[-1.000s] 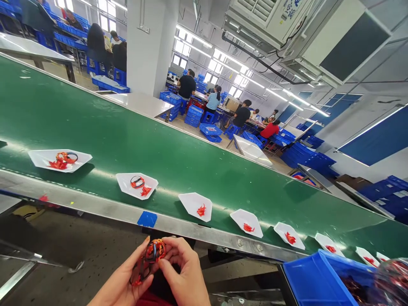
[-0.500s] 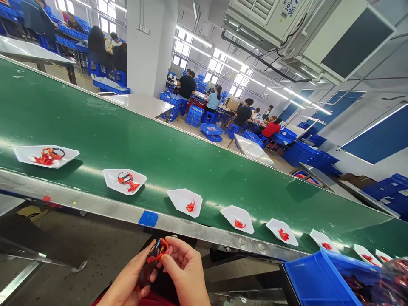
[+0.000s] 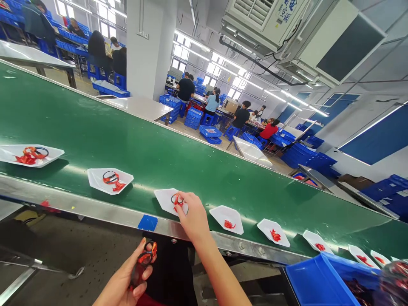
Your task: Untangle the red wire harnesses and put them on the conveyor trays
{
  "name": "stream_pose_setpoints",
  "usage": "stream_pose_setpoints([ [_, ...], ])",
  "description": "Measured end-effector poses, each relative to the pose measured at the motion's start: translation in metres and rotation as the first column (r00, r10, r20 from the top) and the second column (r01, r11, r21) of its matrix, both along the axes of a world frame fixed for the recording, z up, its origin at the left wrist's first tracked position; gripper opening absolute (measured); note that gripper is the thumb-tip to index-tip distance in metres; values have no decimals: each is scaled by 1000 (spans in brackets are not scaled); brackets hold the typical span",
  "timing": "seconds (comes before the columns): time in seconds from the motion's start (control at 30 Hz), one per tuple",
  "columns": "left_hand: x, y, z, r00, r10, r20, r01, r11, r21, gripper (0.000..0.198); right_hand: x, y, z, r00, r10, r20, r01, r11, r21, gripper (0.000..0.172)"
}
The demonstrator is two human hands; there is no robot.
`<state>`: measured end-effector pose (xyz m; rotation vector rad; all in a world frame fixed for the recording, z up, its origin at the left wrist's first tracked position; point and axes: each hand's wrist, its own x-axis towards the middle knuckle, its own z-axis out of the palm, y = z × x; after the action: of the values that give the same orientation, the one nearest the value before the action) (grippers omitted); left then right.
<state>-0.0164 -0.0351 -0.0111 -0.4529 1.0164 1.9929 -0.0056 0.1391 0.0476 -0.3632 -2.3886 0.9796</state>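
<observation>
My right hand (image 3: 193,216) reaches over the steel rail onto the green conveyor belt (image 3: 127,144). Its fingertips rest at a black and red ring piece (image 3: 177,199) lying on a white tray (image 3: 165,199). Whether the fingers still pinch the piece is unclear. My left hand (image 3: 127,278) stays low near my lap, closed on a bundle of red and black ring pieces (image 3: 145,258). Several white trays ride the belt: two at left (image 3: 110,180) (image 3: 28,155) carry rings and red bits, those at right (image 3: 227,219) carry red bits only.
A blue bin (image 3: 321,282) with dark parts sits at bottom right. A steel rail (image 3: 95,210) with a blue tape mark (image 3: 147,222) edges the belt. Beyond the belt, several people sit at tables among stacked blue crates (image 3: 194,115).
My right hand left the bundle and reached up to the tray, where a ring piece now lies. All trays drifted left with the belt. My left hand kept the bundle.
</observation>
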Motion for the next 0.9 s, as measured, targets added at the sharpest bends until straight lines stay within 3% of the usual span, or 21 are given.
stream_pose_setpoints([
  [0.1, -2, -2, -2, 1000, -14, -22, 14, 1000, 1, 30, 19, -18, 3, 999, 51, 5, -51, 997, -51, 37],
  [0.23, 0, 0, -3, 997, -68, -25, 68, 998, -9, 32, 53, -48, -3, 952, 267, 149, -224, 940, -256, 25],
  [0.3, 4, 1, -2, 993, -121, -12, 121, 993, -13, 31, 61, -54, -11, 944, 267, 194, -177, 906, -384, 12],
  [0.33, 6, 1, -1, 989, -149, -7, 149, 989, -11, 32, 63, -54, -16, 948, 242, 204, -117, 868, -483, 13],
  [0.37, 7, 1, 1, 984, -177, -2, 177, 984, -1, 32, 64, -54, -21, 954, 217, 207, -51, 796, -603, 21],
  [0.4, 8, 0, 3, 980, -201, 3, 201, 979, 14, 33, 64, -52, -26, 959, 204, 199, 4, 687, -726, 29],
  [0.47, 9, -2, 6, 971, -236, 18, 235, 971, 52, 32, 65, -49, -34, 968, 203, 147, 49, 423, -905, 36],
  [0.53, 8, -4, 11, 969, -246, 36, 242, 967, 78, 30, 67, -49, -39, 978, 192, 78, 36, 211, -977, 38],
  [0.57, 8, -4, 12, 970, -240, 42, 237, 969, 77, 29, 69, -49, -41, 982, 183, 53, 27, 141, -990, 38],
  [0.7, 7, -3, 14, 977, -212, 36, 210, 977, 34, 25, 74, -53, -46, 987, 163, 13, 17, -20, -1000, 36],
  [0.8, 8, -3, 9, 976, -217, 12, 217, 976, 18, 24, 76, -53, -50, 988, 152, 5, 15, -65, -998, 36],
  [0.9, 8, -3, 2, 974, -222, -52, 222, 975, -8, 26, 76, -52, -55, 989, 147, 7, 17, -67, -998, 37],
])
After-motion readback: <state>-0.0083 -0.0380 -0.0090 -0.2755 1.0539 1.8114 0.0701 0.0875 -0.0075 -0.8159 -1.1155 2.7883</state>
